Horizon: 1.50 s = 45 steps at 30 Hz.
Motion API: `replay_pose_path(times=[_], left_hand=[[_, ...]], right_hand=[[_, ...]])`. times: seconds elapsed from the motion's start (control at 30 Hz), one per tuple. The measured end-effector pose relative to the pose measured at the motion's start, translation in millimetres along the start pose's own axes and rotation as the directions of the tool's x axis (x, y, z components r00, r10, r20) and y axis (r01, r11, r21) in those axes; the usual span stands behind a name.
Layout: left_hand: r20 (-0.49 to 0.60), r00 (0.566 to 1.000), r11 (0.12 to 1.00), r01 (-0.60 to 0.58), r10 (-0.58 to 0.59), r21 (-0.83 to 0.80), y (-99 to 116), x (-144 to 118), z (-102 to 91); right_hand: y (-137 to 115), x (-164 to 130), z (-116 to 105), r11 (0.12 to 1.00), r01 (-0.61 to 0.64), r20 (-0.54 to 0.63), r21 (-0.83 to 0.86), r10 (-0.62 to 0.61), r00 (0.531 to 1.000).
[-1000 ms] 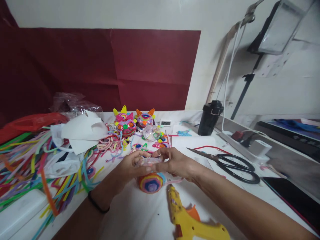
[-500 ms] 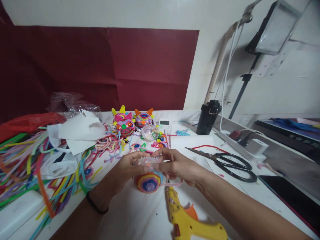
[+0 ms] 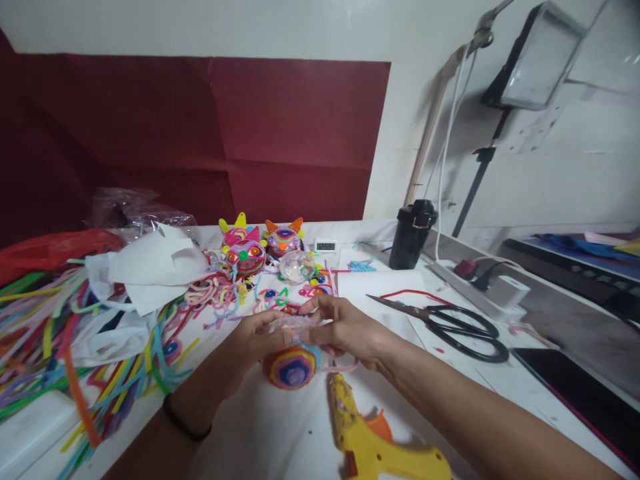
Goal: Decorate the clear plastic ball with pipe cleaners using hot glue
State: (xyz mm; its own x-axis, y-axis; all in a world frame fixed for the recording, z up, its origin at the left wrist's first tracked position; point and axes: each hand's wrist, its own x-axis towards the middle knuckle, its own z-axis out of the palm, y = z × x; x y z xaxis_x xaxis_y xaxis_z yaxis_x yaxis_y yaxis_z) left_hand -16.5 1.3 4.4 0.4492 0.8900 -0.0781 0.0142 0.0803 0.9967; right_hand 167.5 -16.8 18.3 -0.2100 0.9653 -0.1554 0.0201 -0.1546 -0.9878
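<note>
Clear plastic ball (image 3: pixel 293 325), small, held above the white table (image 3: pixel 280 427) at centre, clamped between the fingertips of the left hand (image 3: pixel 257 333) and right hand (image 3: pixel 345 330), which meet around it. Directly beneath: ball wrapped in coloured pipe-cleaner rings (image 3: pixel 291 367). Just beside it, yellow glue gun (image 3: pixel 373 440). Further back: two finished horned figures (image 3: pixel 260 243), a second clear ball (image 3: pixel 296 265) (coloured bits inside), small digital clock (image 3: pixel 325 245), digits unreadable. Right: black scissors (image 3: pixel 450 323), black lidded cup (image 3: pixel 411 225). Left: loose pipe cleaners (image 3: pixel 60 333).
</note>
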Motion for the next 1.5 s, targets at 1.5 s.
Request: replay_pose_path(times=[1.5], left_hand=[[-0.041, 0.999, 0.996, -0.028, 0.032, 0.085, -4.9, 7.1, -5.2]], right_hand=[[-45.8, 31.2, -7.3, 0.852, 0.058, 0.205, -0.52, 0.058, 0.977]])
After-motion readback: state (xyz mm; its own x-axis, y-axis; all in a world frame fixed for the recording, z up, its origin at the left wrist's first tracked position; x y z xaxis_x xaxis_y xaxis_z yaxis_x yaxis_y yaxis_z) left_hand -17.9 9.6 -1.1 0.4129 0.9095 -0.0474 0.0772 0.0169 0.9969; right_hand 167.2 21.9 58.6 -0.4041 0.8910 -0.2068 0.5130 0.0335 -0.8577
